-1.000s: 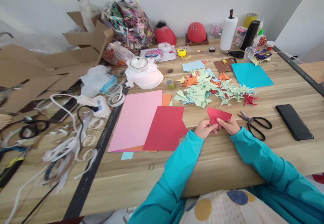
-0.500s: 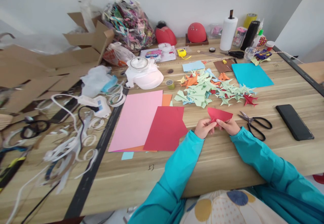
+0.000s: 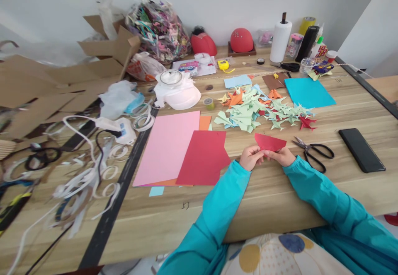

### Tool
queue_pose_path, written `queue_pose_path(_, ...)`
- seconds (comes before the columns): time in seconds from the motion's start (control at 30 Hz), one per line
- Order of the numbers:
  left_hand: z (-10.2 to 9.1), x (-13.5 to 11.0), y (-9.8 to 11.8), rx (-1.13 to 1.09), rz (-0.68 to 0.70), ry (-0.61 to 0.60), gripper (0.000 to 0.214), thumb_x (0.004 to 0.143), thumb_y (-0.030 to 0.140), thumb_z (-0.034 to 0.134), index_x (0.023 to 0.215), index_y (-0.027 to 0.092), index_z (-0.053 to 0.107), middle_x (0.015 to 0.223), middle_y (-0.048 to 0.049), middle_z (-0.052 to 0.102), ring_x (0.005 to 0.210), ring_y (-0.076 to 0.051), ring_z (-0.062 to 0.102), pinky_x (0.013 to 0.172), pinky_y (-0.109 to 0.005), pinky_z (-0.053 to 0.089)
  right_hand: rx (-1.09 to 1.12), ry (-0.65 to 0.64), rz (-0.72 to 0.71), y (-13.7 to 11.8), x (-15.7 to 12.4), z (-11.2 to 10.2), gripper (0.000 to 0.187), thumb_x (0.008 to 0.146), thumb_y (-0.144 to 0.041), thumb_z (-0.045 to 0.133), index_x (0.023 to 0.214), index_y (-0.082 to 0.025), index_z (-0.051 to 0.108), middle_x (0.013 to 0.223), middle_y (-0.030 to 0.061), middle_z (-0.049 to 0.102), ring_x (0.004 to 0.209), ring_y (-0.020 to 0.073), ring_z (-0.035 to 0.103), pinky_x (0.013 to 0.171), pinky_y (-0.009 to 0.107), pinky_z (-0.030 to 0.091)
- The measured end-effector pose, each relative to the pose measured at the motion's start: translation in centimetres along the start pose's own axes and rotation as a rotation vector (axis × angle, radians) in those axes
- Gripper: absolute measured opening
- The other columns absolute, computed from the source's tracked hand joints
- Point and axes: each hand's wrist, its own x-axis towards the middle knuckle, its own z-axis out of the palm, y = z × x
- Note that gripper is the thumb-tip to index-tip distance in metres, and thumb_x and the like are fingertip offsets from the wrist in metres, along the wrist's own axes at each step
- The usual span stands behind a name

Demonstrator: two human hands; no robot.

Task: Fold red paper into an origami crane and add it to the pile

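Note:
A folded piece of red paper [image 3: 270,142] is pinched between my two hands just above the table. My left hand [image 3: 250,158] grips its lower left part, and my right hand [image 3: 282,156] holds its lower edge with the thumb on top. The fingertips of both hands meet, hiding the bottom of the fold. Beyond them lies a heap of folded paper cranes [image 3: 248,109], mostly pale green, with orange, blue and red ones. Left of my hands, red paper sheets [image 3: 202,159] overlap a pink sheet [image 3: 171,142].
Black-handled scissors [image 3: 314,150] and a black phone [image 3: 362,150] lie to the right. Blue paper [image 3: 309,92] sits behind the cranes. White cables [image 3: 83,179], a power strip and cardboard [image 3: 62,76] crowd the left. Bottles [image 3: 280,41] stand along the wall.
The small folded part at my fingertips no longer shows; the red paper's upper flap has tipped slightly lower, and my right thumb has shifted a little left. The rest lies as before.

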Motion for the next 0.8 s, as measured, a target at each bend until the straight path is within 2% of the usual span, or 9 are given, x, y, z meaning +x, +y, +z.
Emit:
queue_pose_path(0.17,-0.14,0.05,0.15,-0.012,0.003,0.033,0.036,0.064,0.043,0.063,0.05,0.014,0.048,0.041,0.0015,0.053,0.036,-0.007,0.045,0.039,-0.02,0.036,0.004,-0.032,-0.047,-0.05,0.06,0.11,0.028,0.068,-0.04,0.064,0.063,-0.014,0.057,0.057,0.0004,0.058,0.053,0.0105,0.052,0.052,0.023,0.044)
queue_pose_path(0.33,-0.09,-0.01,0.13,0.016,0.008,0.06,0.039,0.064,0.046,0.063,0.046,0.014,0.048,0.039,0.0014,0.051,0.035,-0.007,0.044,0.04,-0.02,0.035,0.009,-0.079,-0.081,-0.3,0.04,0.32,0.024,0.069,-0.036,0.065,0.076,-0.013,0.062,0.073,0.004,0.064,0.071,0.0152,0.059,0.069,0.029,0.048)
queue_pose_path(0.53,0.25,-0.2,0.6,0.092,0.031,0.121,0.043,0.067,0.047,0.059,0.042,0.014,0.048,0.035,0.0013,0.048,0.033,-0.006,0.042,0.039,-0.02,0.034,0.02,-0.147,-0.091,-0.21,-0.04,0.31,0.021,0.072,-0.033,0.063,0.078,-0.014,0.062,0.076,0.004,0.064,0.073,0.0149,0.058,0.071,0.029,0.048)
queue_pose_path(0.7,0.23,-0.3,0.89,0.084,-0.014,0.151,0.044,0.066,0.048,0.059,0.04,0.014,0.049,0.035,0.0005,0.049,0.032,-0.007,0.042,0.038,-0.021,0.033,0.013,-0.183,-0.087,-0.17,-0.04,0.33,0.021,0.075,-0.035,0.06,0.08,-0.014,0.061,0.077,0.0043,0.064,0.075,0.0151,0.058,0.072,0.029,0.047)
queue_pose_path(0.8,0.21,-0.27,0.74,0.073,-0.016,0.148,0.046,0.067,0.05,0.058,0.039,0.014,0.05,0.035,-0.0002,0.049,0.032,-0.007,0.042,0.039,-0.021,0.034,0.023,-0.179,-0.058,-0.31,-0.05,0.23,0.024,0.074,-0.038,0.059,0.076,-0.014,0.06,0.072,0.0037,0.063,0.07,0.0144,0.057,0.067,0.028,0.047)
